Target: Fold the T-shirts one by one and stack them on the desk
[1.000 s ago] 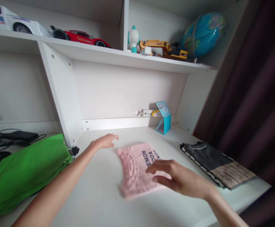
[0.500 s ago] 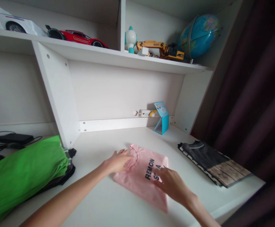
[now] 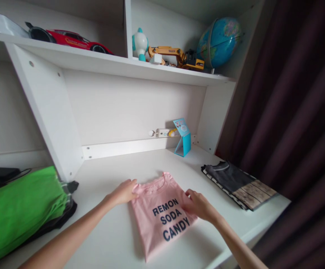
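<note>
A folded pink T-shirt [image 3: 158,201] lies on the white desk with its neckline toward the back and dark letters reading "REMON SODA CANDY" facing up. At its upper left corner, my left hand [image 3: 124,192] is closed with the cloth pinched between thumb and fingers. My right hand [image 3: 198,205] grips the shirt's right edge, fingers curled over the fabric. Part of that edge is hidden beneath the right hand.
Folded dark shirts [image 3: 235,183] are stacked at the desk's right. A green garment pile [image 3: 22,209] lies on the left. Behind stands a blue desk calendar [image 3: 185,144] by a power strip [image 3: 163,132]. Above, a shelf [image 3: 100,63] holds toy vehicles and a globe [image 3: 221,42].
The pink T-shirt has been turned so its lettering runs nearly level and shows whole. My left hand has moved to its upper left corner, my right to its right edge. The view has shifted right.
</note>
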Available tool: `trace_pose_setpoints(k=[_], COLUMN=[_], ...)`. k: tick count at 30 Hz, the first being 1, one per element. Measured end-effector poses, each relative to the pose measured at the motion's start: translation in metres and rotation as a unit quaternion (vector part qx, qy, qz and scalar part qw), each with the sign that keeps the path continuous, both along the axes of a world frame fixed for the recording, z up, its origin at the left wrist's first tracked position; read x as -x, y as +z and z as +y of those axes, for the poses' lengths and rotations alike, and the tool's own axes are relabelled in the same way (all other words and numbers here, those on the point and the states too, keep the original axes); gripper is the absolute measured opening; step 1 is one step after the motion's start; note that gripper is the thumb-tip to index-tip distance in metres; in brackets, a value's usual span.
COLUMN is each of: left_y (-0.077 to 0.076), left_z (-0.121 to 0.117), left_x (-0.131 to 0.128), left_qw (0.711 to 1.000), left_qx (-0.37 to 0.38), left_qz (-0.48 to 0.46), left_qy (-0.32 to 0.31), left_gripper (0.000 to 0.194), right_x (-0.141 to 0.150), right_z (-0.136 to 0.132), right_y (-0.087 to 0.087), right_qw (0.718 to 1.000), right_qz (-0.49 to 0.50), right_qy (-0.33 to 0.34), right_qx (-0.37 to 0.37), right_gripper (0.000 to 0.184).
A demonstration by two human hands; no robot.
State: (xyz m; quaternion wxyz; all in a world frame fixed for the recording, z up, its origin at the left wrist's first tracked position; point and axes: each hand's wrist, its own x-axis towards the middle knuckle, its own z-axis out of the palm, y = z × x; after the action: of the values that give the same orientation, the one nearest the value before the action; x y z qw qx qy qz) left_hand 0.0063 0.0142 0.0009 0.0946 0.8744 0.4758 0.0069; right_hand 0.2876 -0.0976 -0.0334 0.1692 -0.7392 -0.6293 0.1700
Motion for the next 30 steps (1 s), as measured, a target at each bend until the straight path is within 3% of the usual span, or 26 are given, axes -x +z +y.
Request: trace_pose_setpoints(k=[5,9,12,14,16,19,24,30], left_y=[0.000,-0.001,0.002,0.004,0.006,0.004,0.005,0.009], left_z=[0.003,0.006,-0.001,-0.009,-0.016,-0.024,-0.026,-0.024], left_x=[-0.002,-0.005,-0.014,-0.023,-0.033,-0.047,-0.067,-0.100], left_qw=[0.999,0.996,0.985,0.958,0.913,0.862,0.853,0.854], left_qx=[0.015,0.075,0.130,0.200,0.293,0.378,0.387,0.375], left_qz=[-0.016,-0.024,-0.110,-0.202,-0.278,-0.324,-0.340,-0.359], left_qy=[0.033,0.039,0.029,0.037,0.058,0.093,0.077,0.022], left_gripper=[0.013,0.019,0.021,0.025,0.031,0.043,0.050,0.049], right_x=[0.000,-0.012,-0.027,-0.039,-0.050,-0.063,-0.079,-0.103], right_z=[0.007,0.006,0.001,-0.003,-0.008,-0.015,-0.030,-0.055], right_y=[0.006,0.016,0.022,0.023,0.020,0.012,0.004,0.018], right_qw=[0.999,0.999,0.999,0.999,0.999,0.999,0.998,0.992], right_qz=[0.031,0.034,0.032,0.034,0.038,0.040,0.054,0.027], right_qy=[0.028,0.032,0.028,0.026,0.020,0.006,-0.005,-0.030], right_qx=[0.013,-0.001,-0.012,-0.019,-0.024,-0.030,-0.042,-0.118], right_gripper=[0.014,0.011,0.012,0.014,0.015,0.014,0.023,0.040])
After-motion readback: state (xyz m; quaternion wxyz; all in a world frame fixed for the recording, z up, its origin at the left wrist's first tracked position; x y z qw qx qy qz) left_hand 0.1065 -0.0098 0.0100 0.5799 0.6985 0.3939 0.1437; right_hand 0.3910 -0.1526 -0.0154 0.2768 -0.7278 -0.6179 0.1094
